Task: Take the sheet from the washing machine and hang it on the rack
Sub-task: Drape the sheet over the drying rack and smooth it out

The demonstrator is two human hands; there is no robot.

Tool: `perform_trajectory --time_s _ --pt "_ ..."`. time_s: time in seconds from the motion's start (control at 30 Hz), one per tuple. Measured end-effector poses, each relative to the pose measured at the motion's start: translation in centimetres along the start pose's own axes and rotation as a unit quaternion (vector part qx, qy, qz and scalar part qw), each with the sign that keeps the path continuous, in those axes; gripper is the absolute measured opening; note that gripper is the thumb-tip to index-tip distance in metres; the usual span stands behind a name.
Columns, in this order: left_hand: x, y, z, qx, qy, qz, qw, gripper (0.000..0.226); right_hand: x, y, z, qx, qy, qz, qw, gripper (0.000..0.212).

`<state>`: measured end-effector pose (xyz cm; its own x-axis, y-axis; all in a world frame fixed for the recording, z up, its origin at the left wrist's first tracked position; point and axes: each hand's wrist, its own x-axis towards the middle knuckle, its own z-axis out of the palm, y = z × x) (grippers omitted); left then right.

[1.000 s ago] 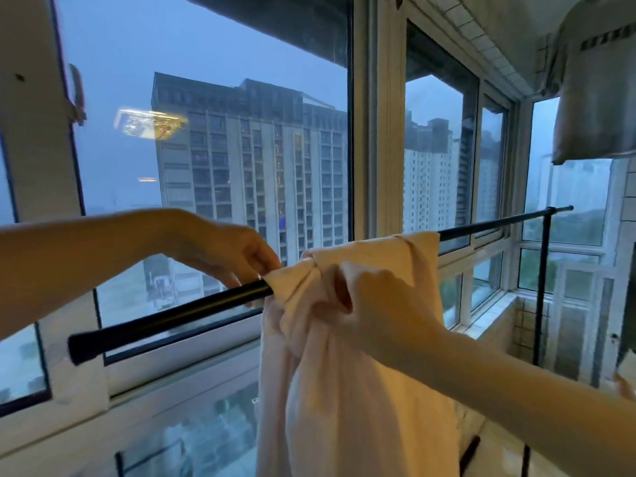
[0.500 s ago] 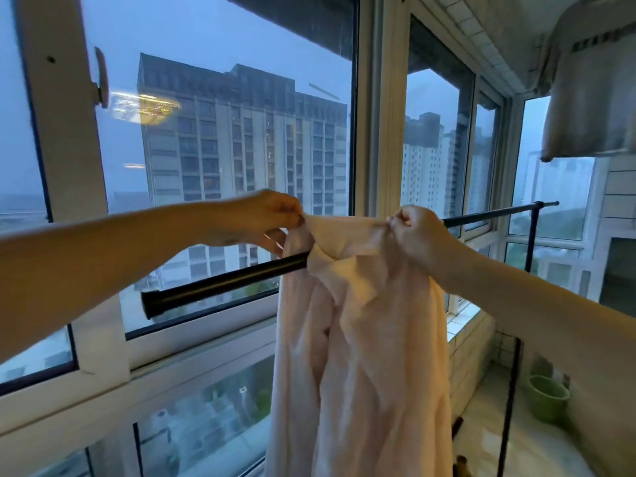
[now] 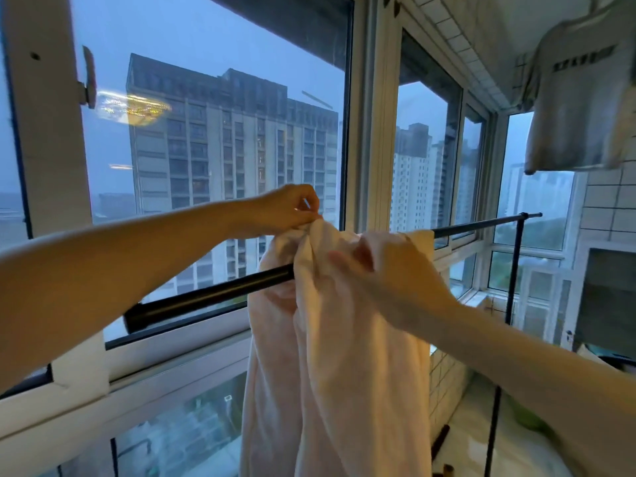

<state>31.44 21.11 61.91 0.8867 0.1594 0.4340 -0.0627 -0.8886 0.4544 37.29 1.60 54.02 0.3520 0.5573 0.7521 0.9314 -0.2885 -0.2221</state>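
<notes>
A pale pink sheet [image 3: 344, 356] hangs bunched over the black bar of the rack [image 3: 206, 296], which runs along the windows from lower left to upper right. My left hand [image 3: 285, 210] pinches the top fold of the sheet above the bar. My right hand [image 3: 389, 270] is on the near side of the sheet at bar height, fingers gripping the cloth; it is blurred. The bar reappears right of the sheet and ends at a black upright post [image 3: 512, 287].
Large windows [image 3: 223, 149] stand right behind the rack. A light T-shirt [image 3: 581, 94] hangs overhead at the upper right. A tiled floor [image 3: 475, 442] with a green tub [image 3: 526, 418] lies at the lower right.
My left hand has risen slightly while pinching the sheet's top fold. My right hand has dropped from the top edge to the near side of the sheet. The view has shifted.
</notes>
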Motion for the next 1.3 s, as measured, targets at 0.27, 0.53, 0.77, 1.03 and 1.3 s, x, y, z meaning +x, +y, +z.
perform_trajectory --time_s 0.27,0.53,0.77,1.03,1.3 --pt "-1.8 -0.9 -1.4 -0.050 -0.106 -0.033 0.993 0.038 -0.9 -0.4 3.1 0.062 -0.093 0.065 0.992 0.024" --pt "-2.8 -2.9 -3.0 0.052 -0.075 -0.021 0.996 0.009 2.4 2.1 0.0 0.264 -0.012 0.222 0.939 0.031" --pt "1.2 -0.5 -5.3 -0.029 0.061 -0.002 0.998 0.010 6.7 4.6 -3.8 0.201 0.070 0.151 0.965 0.029" --pt "5.1 -0.3 -0.7 -0.024 0.112 -0.016 0.993 0.015 8.2 10.5 -1.7 0.021 0.093 0.114 0.989 0.023" --pt "6.0 -0.8 1.6 -0.071 -0.131 -0.023 0.989 0.041 5.6 12.2 -1.1 -0.039 0.073 0.089 0.993 0.010"
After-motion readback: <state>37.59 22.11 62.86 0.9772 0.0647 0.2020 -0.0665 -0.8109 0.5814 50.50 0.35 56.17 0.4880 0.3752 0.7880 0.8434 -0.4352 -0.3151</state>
